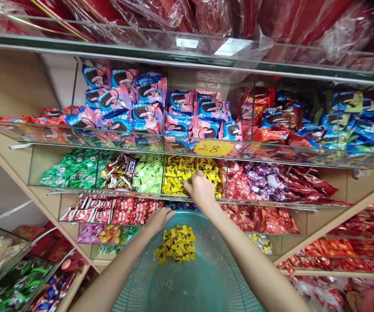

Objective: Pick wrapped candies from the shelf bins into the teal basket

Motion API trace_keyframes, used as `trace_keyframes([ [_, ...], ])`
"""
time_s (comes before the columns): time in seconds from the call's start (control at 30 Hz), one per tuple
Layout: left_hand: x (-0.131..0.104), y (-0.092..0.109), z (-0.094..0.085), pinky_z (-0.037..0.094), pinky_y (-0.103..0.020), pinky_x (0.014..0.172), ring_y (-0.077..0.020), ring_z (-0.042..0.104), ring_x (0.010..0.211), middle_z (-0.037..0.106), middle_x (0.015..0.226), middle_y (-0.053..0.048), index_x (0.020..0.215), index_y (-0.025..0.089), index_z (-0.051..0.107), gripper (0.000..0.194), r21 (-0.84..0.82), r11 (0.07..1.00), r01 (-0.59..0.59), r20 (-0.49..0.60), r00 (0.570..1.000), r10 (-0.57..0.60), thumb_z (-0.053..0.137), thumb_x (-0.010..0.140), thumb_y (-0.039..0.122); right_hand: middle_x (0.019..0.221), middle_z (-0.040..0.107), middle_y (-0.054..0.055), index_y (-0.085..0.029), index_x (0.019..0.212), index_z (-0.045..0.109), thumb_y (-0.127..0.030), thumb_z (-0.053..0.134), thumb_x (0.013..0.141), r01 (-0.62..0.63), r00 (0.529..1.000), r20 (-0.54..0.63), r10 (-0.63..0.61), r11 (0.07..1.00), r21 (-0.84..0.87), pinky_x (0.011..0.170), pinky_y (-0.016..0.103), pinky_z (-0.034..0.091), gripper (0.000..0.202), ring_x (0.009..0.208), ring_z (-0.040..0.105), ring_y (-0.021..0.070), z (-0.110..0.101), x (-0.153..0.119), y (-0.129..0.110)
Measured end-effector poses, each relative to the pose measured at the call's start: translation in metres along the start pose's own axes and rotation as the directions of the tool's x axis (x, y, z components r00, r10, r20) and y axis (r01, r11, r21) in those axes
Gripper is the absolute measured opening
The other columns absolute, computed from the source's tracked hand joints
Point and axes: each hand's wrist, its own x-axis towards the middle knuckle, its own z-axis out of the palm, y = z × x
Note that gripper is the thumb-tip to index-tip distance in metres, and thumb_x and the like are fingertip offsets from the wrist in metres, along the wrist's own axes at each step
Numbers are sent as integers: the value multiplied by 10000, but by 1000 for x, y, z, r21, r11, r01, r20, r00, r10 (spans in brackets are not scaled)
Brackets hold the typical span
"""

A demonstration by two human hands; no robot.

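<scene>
Hands apart, a person rests the left hand [159, 219] at the rim of a teal basket [203, 281], likely steadying it, the right hand [201, 190] among shelved yellow candies [175, 173], both grips unclear.

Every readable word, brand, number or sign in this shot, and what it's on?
"28": handwritten on the yellow tag at the upper shelf's front edge.
Blue-and-pink packets: print too small to read.
Red-and-white packets: lettering too blurred.
Small yellow packets in the green basket: marks too small.
No other text is legible.
</scene>
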Motion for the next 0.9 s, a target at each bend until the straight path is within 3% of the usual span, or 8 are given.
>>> trace_keyframes([
  [0.13,1,0,-1,398,-263,725,-225,614,910,684,947,-70,936,233,641,449,-17,1000,0,11,1000,0,294,896,516,988,558,87,-186,948,598,-448,364,900,114,993,12,-115,992,55,619,254,394,354,762,600,170,-20,-26,-5],
  [0.23,0,1,-3,399,-256,685,-223,615,888,679,963,-66,979,228,632,428,-39,997,60,40,998,-58,320,887,507,987,568,68,-194,957,606,-426,394,892,294,942,122,-312,945,142,609,236,393,321,749,607,153,-19,-56,-10],
  [0.33,-2,3,-5,391,-242,663,-210,610,870,679,932,-55,932,230,639,425,-54,997,56,51,997,-53,319,886,505,997,595,73,-182,930,635,-395,479,848,402,844,308,-440,897,181,623,237,419,276,751,620,160,5,-83,-13],
  [0.43,-2,3,-5,382,-241,660,-202,610,843,678,898,-56,912,231,640,433,-44,998,41,23,999,-40,310,889,511,991,631,96,-164,904,663,-347,551,801,441,750,474,-461,883,160,656,263,460,238,795,637,198,39,-100,-10],
  [0.53,-1,2,-3,375,-243,642,-206,614,818,677,862,-60,897,229,637,453,-30,999,28,16,1000,-27,295,890,525,968,656,124,-140,919,681,-325,593,775,464,688,566,-454,875,139,688,293,490,250,840,644,236,70,-109,-4],
  [0.7,-1,1,-1,378,-244,651,-208,617,823,676,854,-62,893,227,637,485,-27,1000,13,14,1000,-13,282,885,557,976,660,153,-116,945,684,-285,626,761,481,668,597,-444,870,108,693,319,514,257,857,647,250,94,-114,1],
  [0.9,-2,4,-4,383,-246,654,-212,624,847,685,882,-61,913,229,641,463,-17,1000,21,17,1000,-21,296,890,537,1001,645,152,-104,955,677,-314,649,754,451,687,601,-409,888,89,678,318,518,292,844,651,253,82,-108,-3],
])
